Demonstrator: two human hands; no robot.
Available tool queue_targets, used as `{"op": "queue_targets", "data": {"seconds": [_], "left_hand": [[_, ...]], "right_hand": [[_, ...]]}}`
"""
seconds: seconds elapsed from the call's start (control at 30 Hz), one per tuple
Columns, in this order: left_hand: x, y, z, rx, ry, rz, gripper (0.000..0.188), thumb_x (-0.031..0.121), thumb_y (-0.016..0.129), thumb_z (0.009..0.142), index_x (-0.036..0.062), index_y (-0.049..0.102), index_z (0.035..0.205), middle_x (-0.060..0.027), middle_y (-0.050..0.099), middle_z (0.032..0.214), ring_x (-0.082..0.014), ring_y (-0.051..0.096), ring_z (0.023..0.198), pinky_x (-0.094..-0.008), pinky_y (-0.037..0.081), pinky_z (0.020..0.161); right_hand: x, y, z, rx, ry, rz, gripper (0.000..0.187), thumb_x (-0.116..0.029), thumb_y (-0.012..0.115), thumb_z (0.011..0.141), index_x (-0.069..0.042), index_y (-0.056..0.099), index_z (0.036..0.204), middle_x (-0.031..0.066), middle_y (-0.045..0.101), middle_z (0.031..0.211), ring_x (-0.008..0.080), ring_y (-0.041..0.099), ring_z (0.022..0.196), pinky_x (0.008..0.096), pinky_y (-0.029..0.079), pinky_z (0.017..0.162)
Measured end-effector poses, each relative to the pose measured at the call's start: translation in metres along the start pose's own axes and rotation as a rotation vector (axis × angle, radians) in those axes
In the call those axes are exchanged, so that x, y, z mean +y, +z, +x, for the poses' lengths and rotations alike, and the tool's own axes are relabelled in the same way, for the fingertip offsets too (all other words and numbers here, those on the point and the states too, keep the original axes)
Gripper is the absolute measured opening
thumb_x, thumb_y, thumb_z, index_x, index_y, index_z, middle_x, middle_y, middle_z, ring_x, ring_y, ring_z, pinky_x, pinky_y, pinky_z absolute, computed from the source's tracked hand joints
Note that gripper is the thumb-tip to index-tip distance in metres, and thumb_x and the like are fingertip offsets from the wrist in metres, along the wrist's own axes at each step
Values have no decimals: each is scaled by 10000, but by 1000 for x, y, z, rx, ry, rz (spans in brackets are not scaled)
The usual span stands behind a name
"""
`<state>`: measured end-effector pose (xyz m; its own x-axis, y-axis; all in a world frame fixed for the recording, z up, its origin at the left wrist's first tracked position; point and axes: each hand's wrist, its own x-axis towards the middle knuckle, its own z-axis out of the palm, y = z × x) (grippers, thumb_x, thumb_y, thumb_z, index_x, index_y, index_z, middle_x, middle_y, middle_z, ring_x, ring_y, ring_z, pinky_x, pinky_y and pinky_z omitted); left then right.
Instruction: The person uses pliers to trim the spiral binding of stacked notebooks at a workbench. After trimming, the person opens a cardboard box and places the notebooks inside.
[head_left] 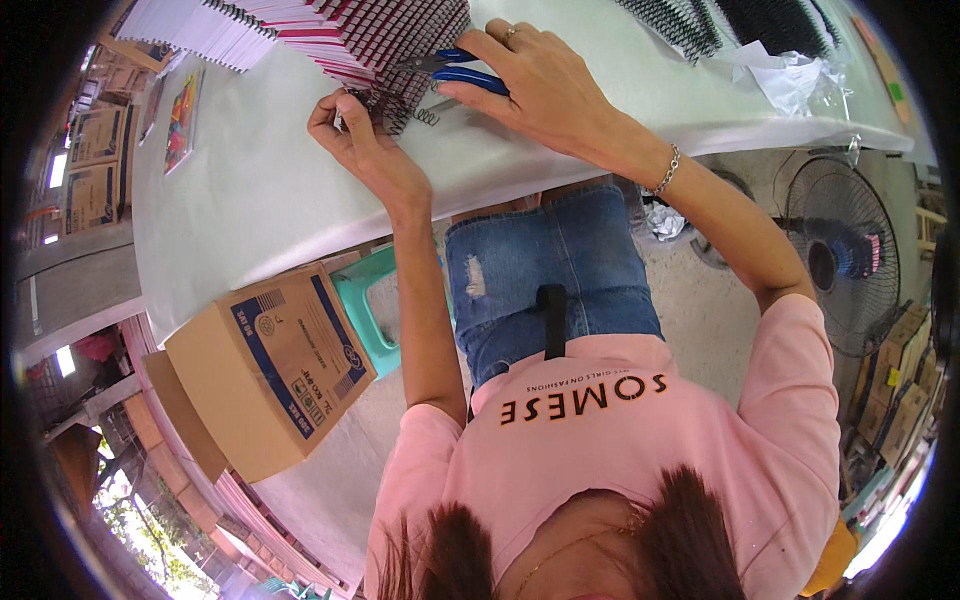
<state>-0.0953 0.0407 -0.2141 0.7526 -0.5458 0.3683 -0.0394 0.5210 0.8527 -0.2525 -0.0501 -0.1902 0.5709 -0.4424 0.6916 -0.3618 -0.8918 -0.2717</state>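
My right hand [545,90] is wrapped round blue-handled cutting pliers [475,78], whose dark jaws point left toward the coil edge of a stack of spiral-bound notebooks [400,38]. Close by, my left hand [368,155] has its fingers closed on the dark spiral wire [385,103] at the stack's near corner. A loose curl of wire [427,117] sticks out between the two hands, below the jaws. Pink-red and white page edges show on the stack's left side. Exactly what lies inside my left fingers is partly hidden.
More spiral-bound books [195,30] lie at the far left of the white-covered table [230,215]. Black coils [765,30] and crumpled clear plastic [790,80] are at the far right. Below the table stand an open cardboard box [270,370], a green stool [365,310] and a fan [840,255].
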Motion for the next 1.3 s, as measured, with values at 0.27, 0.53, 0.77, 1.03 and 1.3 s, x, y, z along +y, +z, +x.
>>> {"op": "queue_targets", "data": {"seconds": [0.27,0.53,0.77,1.03,1.3], "left_hand": [[5,0,-1,-142,-14,76,438,176,692,969,19,442,1293,-68,479,1220,-149,486,1085,-296,386,985],[-5,-8,-1,-142,-18,110,338,109,668,973,21,487,1245,-77,508,1208,-150,497,1086,-297,393,990],[-5,-11,1,-114,-25,112,323,74,661,960,24,487,1228,-70,506,1179,-148,490,1082,-297,390,986],[3,-8,-3,-133,-85,51,383,20,663,922,21,479,1256,-82,519,1210,-160,519,1084,-309,393,999],[-5,-15,-1,-122,-71,133,311,69,673,959,39,515,1225,-68,591,1096,-130,548,979,-273,447,885]], "right_hand": [[-2,15,-1,36,-62,-82,467,-530,630,940,-115,635,1154,139,660,1019,301,628,911,422,442,763],[-8,11,3,-193,84,75,470,-547,587,958,-116,647,1137,150,715,878,325,717,785,443,563,646],[-5,5,-4,-181,141,96,485,-542,585,961,-102,643,1156,160,719,897,337,717,786,439,572,649],[-4,9,-7,-84,5,4,494,-512,651,930,-90,621,1186,187,679,1064,343,647,942,454,463,817],[-9,16,-2,-86,-6,-49,482,-498,650,936,-109,614,1218,154,674,1045,323,642,913,423,472,809]]}}
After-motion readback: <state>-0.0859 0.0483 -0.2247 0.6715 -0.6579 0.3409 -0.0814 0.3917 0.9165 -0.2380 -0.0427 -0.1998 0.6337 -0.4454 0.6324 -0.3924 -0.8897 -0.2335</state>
